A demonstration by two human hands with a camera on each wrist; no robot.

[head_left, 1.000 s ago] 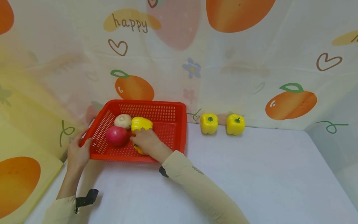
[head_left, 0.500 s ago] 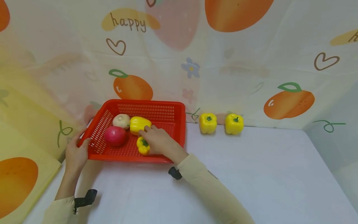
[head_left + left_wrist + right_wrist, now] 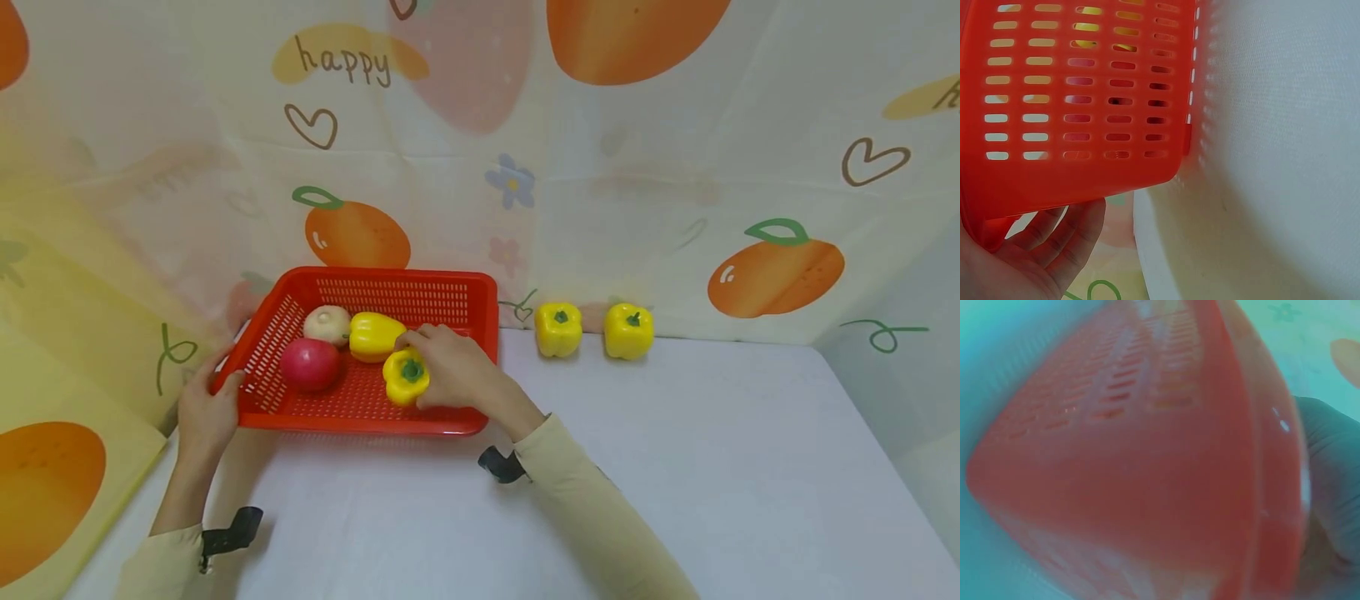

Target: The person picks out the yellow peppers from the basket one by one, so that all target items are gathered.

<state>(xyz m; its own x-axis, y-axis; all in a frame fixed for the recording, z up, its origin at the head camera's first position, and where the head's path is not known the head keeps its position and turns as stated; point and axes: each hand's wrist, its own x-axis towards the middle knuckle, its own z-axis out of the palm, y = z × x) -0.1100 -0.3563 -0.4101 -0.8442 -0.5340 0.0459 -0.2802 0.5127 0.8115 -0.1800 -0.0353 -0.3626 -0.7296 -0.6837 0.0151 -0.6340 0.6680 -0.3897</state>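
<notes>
A red plastic basket [image 3: 360,423] with slotted walls stands on the white table, its left rim gripped by my left hand [image 3: 208,408]. In the left wrist view, the fingers [image 3: 1079,244] curl under that rim. Over the basket's right half, my right hand [image 3: 461,367] holds a yellow bell pepper [image 3: 406,379] whose green stem faces the camera. Left of it in the basket lie another yellow bell pepper [image 3: 375,337], a round pink-red fruit [image 3: 311,365] and a pale round vegetable [image 3: 327,324]. The basket wall fills most of the right wrist view and hides the held pepper there.
Two more yellow bell peppers [image 3: 558,330] stand upright on the table [image 3: 720,467] right of the basket, near the back edge. A printed cloth [image 3: 615,208] hangs behind the table, and yellow cloth [image 3: 67,367] borders its left side.
My right hand has moved right inside the basket, bringing the yellow bell pepper up and to the right, with its stem end now in fuller view. My left hand stays on the rim.
</notes>
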